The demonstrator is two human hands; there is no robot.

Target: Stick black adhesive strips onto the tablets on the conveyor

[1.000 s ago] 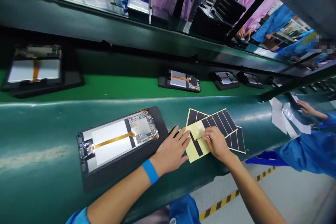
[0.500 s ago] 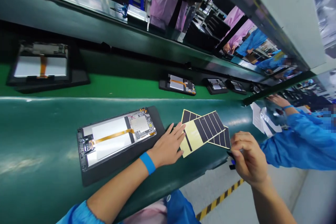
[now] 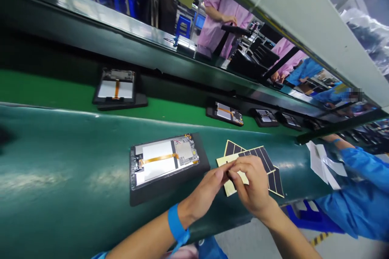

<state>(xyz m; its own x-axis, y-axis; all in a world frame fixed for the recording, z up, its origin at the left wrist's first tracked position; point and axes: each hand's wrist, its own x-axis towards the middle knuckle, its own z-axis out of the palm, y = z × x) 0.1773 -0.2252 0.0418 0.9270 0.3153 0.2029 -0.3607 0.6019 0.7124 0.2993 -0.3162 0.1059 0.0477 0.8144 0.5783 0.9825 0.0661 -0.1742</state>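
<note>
Both hands meet over the yellow-backed sheets of black adhesive strips [image 3: 259,156], which lie overlapping on the green bench. My right hand [image 3: 252,184] is closed in a pinch, a small dark bit of black strip [image 3: 229,175] showing at its fingertips. Thumb and fingers of my left hand [image 3: 203,194] come together at that same strip, their tips partly hidden by the right hand. To the left, an opened tablet [image 3: 164,160] rests on a black foam pad [image 3: 170,192], its white battery, orange flat cable and circuit board exposed.
Along the green conveyor [image 3: 170,115] behind sit more opened tablets, one at left [image 3: 117,89] and another at centre [image 3: 227,113]. White paper strips [image 3: 322,164] lie at the right, by a co-worker's blue sleeve [image 3: 364,194]. A slanted metal post [image 3: 337,125] stands there.
My right hand has come left from beyond the sheets, and my left hand has lifted off them to meet it. The view has shifted; the left conveyor tablet appears farther right.
</note>
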